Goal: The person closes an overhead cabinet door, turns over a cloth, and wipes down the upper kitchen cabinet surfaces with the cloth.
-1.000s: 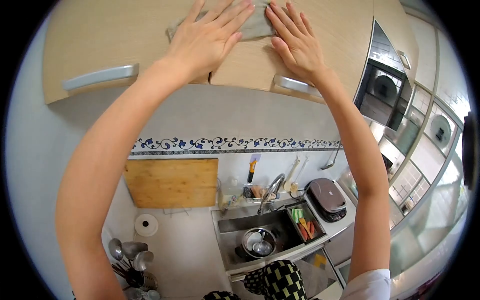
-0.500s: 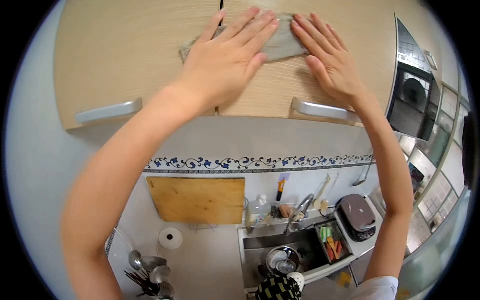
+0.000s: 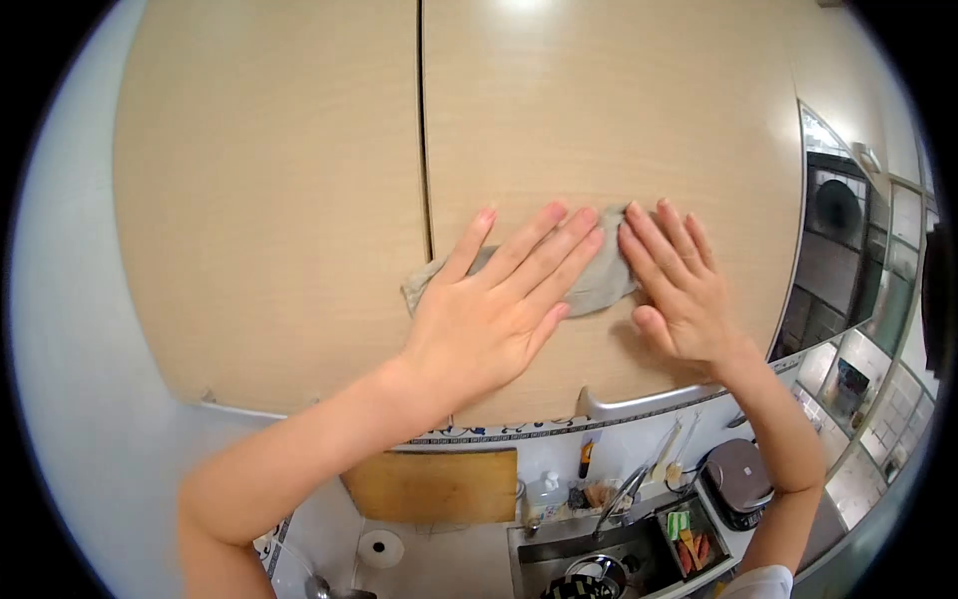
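A grey-green cloth (image 3: 599, 285) lies flat against the light wood-grain cabinet doors (image 3: 609, 130). My left hand (image 3: 489, 309) presses on the cloth's left and middle part with its fingers spread. At the cloth's right end, my right hand (image 3: 684, 285) is laid flat, fingers stretched out, its fingertips on or beside the cloth. The cloth reaches leftward past my left hand, over the dark gap between the two doors. Under my right wrist is a silver door handle (image 3: 644, 402). My left forearm covers most of the other door's lower edge.
Below the cabinet are a wooden cutting board (image 3: 434, 487), a paper roll (image 3: 380, 548), a soap bottle (image 3: 548, 492), a faucet (image 3: 621, 499) and a sink (image 3: 529, 559) with dishes. A brown appliance (image 3: 738, 473) stands at the right. A dark glass-fronted unit (image 3: 828, 240) borders the cabinet.
The view has tilted up, showing more of the doors and less of the counter. Both hands and the cloth appear lower in view, still pressed to the doors.
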